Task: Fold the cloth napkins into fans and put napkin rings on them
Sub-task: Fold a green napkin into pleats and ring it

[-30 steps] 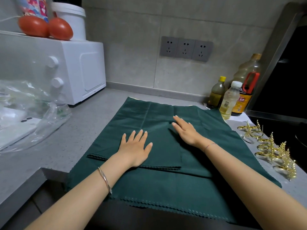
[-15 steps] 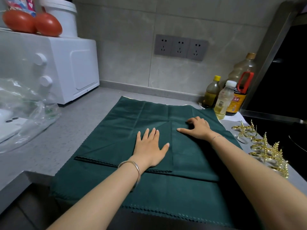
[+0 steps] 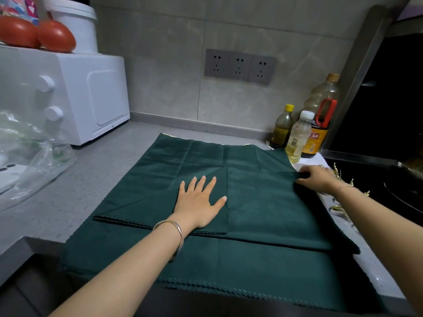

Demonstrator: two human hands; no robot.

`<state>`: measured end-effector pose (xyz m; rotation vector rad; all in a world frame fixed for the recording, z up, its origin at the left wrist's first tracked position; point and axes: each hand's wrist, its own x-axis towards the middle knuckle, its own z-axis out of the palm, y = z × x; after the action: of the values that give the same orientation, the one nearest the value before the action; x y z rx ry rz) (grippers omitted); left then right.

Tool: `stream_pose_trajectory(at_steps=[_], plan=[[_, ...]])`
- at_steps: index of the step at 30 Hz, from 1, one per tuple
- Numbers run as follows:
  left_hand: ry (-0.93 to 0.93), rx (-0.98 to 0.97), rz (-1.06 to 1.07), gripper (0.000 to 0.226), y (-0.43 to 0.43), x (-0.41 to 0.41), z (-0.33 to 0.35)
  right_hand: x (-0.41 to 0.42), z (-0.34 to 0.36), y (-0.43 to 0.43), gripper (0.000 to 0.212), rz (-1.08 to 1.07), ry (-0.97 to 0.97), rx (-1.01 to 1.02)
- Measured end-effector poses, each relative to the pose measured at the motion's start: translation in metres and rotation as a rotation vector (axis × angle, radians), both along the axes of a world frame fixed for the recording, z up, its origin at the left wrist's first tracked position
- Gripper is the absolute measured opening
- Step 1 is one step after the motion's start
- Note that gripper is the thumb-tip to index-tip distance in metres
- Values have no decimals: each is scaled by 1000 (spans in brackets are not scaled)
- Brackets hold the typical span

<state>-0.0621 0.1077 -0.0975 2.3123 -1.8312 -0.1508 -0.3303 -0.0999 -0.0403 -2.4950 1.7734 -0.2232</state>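
1. The green napkin (image 3: 263, 202) lies spread on the tabletop (image 3: 109, 175) at frame centre, its near edge hanging over the front.
2. The left grip (image 3: 199, 202) rests flat on it, fingers straight and holding nothing, likely pinning the folded layer.
3. The right grip (image 3: 318, 179) pinches the napkin's right edge, seemingly to start a pleat.
4. Gold napkin rings (image 3: 336, 208) lie at the right of the frame, probably kept within reach.

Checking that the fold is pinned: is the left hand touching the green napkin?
Touching. The head view shows the left hand lying flat, fingers spread, on the green napkin, with no gap under the palm.
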Motion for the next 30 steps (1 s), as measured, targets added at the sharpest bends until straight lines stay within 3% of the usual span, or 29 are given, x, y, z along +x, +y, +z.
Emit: stream_pose_trajectory(at_steps=[3, 6, 9, 12, 17, 30], plan=[[-4, 14, -7, 67, 0, 0, 1, -12, 11, 20, 11, 50, -193, -50], [-9, 23, -18, 63, 0, 0, 2, 5, 14, 66, 12, 153, -444, -136], [8, -12, -107, 53, 1, 0, 4, 29, -5, 126, 17, 270, -535, -169], [37, -19, -194, 49, 3, 0, 7, 45, -32, 171, 16, 378, -496, -170], [42, 9, -214, 49, 3, 1, 8, 54, -49, 204, 20, 444, -369, -419], [56, 57, -183, 58, 1, -9, 11, 66, -55, 217, 35, 544, -276, -456]])
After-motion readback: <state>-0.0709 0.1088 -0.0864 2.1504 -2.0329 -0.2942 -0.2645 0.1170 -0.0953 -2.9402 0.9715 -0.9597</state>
